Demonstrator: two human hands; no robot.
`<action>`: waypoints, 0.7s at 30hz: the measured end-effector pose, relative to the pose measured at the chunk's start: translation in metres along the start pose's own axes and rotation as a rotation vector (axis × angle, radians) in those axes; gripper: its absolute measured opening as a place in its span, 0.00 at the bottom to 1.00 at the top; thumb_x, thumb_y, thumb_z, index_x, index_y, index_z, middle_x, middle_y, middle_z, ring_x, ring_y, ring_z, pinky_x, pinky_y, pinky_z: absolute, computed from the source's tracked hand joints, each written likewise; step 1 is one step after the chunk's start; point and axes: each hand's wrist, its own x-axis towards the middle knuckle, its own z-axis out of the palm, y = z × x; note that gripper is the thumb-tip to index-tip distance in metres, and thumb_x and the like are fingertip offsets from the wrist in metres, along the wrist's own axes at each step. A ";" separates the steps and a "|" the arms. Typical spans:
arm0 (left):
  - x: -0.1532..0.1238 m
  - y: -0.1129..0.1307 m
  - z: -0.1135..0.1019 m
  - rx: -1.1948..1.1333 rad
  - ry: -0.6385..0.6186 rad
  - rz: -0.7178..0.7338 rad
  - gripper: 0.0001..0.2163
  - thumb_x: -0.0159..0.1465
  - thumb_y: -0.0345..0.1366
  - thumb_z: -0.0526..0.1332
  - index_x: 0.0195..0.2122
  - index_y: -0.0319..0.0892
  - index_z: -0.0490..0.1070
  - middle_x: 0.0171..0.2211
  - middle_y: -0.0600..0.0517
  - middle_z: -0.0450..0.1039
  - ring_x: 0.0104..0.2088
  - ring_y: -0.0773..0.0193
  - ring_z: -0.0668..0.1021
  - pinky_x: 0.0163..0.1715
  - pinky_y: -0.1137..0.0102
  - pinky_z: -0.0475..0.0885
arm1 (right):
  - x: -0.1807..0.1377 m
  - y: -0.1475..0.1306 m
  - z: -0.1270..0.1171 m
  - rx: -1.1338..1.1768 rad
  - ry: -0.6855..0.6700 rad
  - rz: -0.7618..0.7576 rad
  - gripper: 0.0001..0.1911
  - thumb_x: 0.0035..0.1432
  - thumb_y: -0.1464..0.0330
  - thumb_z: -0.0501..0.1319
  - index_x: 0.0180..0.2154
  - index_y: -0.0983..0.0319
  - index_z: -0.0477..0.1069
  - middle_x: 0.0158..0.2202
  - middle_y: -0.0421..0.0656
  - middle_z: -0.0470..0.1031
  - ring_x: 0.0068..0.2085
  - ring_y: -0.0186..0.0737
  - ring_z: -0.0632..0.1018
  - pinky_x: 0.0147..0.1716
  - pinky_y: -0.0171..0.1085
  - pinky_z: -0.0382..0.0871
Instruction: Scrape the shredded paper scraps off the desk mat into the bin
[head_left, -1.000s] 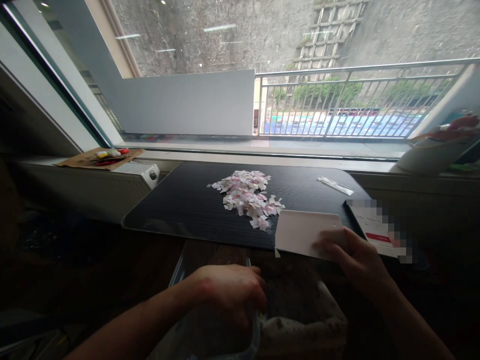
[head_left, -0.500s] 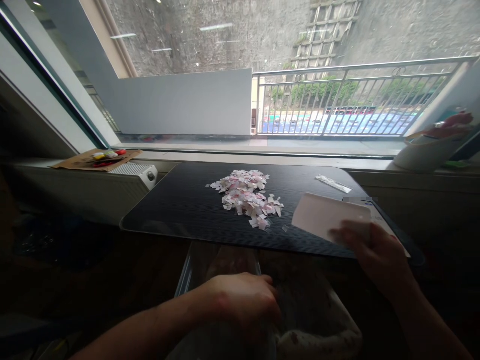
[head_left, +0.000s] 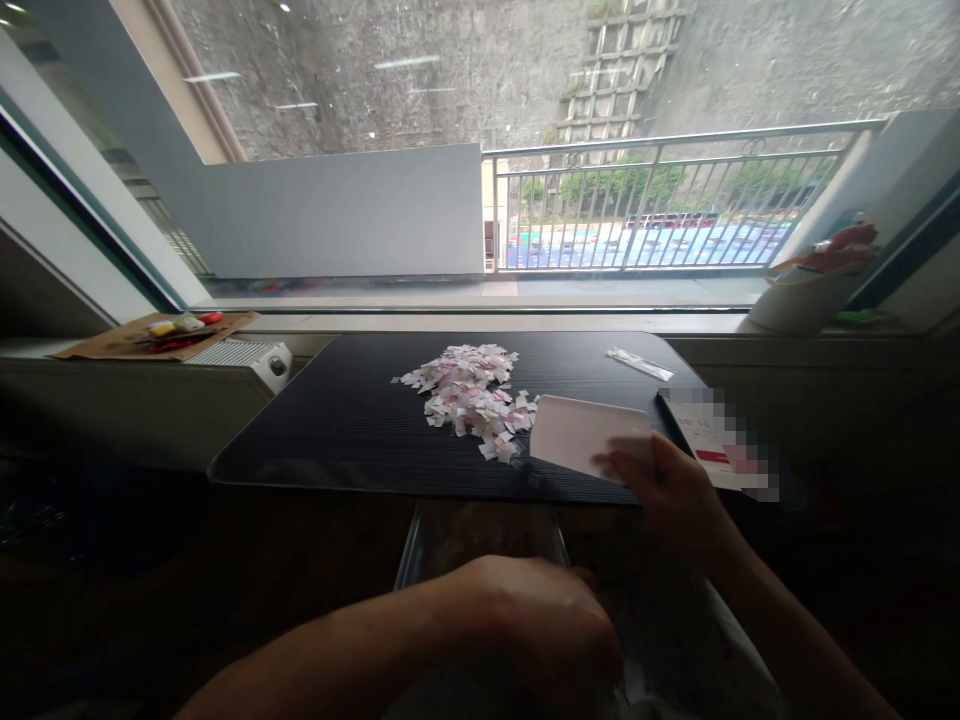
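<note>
On the dark table point(head_left: 315, 430) lies a heap of small white and pink paper scraps point(head_left: 469, 385). My right hand point(head_left: 667, 490) is closed on a pale, thin rectangular piece with rounded corners point(head_left: 581, 430); whether it is a card or a shallow tray I cannot tell. It is tilted over the table, its left edge close beside the scraps. Below the front edge, my left hand point(head_left: 551, 620) reaches down over a clear plastic container point(head_left: 409, 550). Its fingers are bent downward, mostly hidden by the back of the hand and by shadow.
A thin clear packet point(head_left: 639, 364) lies at the table's back right, with a printed, partly blurred sheet point(head_left: 705, 440) near the right edge. To the left stands a radiator point(head_left: 247, 365); small tools on brown cardboard point(head_left: 112, 337) rest beside it. A white pot point(head_left: 802, 300) stands by the window.
The pale piece has moved left with my right hand, nearer the scraps, and shows more of the printed sheet behind. My left hand has shifted right and lower. The view has turned slightly.
</note>
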 end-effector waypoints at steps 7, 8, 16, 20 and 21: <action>0.008 -0.007 0.009 0.013 0.085 0.046 0.10 0.57 0.34 0.64 0.40 0.41 0.79 0.37 0.49 0.79 0.39 0.57 0.77 0.34 0.67 0.69 | 0.008 -0.012 0.009 -0.006 -0.052 -0.080 0.09 0.56 0.61 0.64 0.36 0.59 0.74 0.32 0.45 0.84 0.34 0.46 0.84 0.35 0.43 0.77; 0.008 -0.009 0.011 -0.014 0.102 0.039 0.09 0.57 0.34 0.64 0.39 0.42 0.79 0.36 0.49 0.79 0.39 0.57 0.77 0.34 0.67 0.70 | 0.007 -0.013 0.011 0.024 -0.074 -0.080 0.08 0.56 0.61 0.64 0.35 0.59 0.74 0.32 0.45 0.84 0.34 0.47 0.84 0.36 0.43 0.77; 0.007 -0.015 0.020 -0.065 0.146 0.018 0.09 0.54 0.34 0.66 0.38 0.43 0.79 0.35 0.49 0.78 0.37 0.59 0.77 0.35 0.69 0.72 | 0.001 -0.013 0.022 0.093 -0.118 -0.068 0.08 0.57 0.61 0.63 0.37 0.58 0.73 0.35 0.43 0.86 0.38 0.46 0.86 0.38 0.42 0.80; 0.009 -0.014 0.017 -0.029 0.125 0.043 0.13 0.54 0.35 0.67 0.41 0.42 0.79 0.36 0.48 0.79 0.38 0.57 0.77 0.33 0.68 0.71 | -0.008 -0.019 0.010 0.093 -0.079 -0.091 0.09 0.58 0.60 0.66 0.36 0.58 0.75 0.34 0.44 0.86 0.37 0.47 0.86 0.39 0.43 0.81; 0.010 -0.014 0.016 -0.015 0.102 0.052 0.14 0.55 0.36 0.66 0.42 0.41 0.79 0.36 0.48 0.79 0.39 0.56 0.77 0.33 0.67 0.71 | -0.009 -0.018 0.006 0.077 -0.052 -0.075 0.10 0.58 0.59 0.66 0.36 0.58 0.75 0.34 0.44 0.86 0.37 0.47 0.86 0.39 0.43 0.81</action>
